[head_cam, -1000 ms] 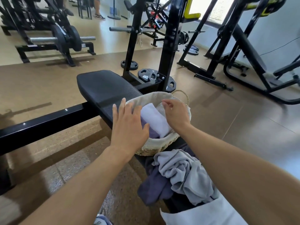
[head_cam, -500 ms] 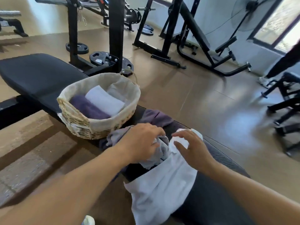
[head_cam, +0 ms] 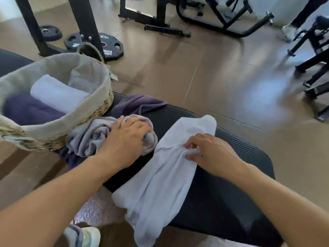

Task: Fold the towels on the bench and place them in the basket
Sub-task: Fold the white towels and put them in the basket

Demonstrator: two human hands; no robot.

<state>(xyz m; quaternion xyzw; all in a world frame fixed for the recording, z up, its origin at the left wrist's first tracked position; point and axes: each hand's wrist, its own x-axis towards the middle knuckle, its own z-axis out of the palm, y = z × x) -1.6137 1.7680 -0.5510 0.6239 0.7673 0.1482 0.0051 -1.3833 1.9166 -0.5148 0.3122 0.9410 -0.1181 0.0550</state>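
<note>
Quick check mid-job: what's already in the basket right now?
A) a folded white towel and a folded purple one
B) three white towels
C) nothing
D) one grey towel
A: inside the basket a folded white towel lies beside a folded purple towel, while the other towels are on the bench outside it.

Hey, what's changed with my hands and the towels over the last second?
Both hands left the basket and came back to the pile on the bench. The left hand now grips the crumpled grey towel; the right hand pinches the white towel, now drawn clear of the pile. The two folded towels stayed in the basket, the purple towel on the bench.
</note>
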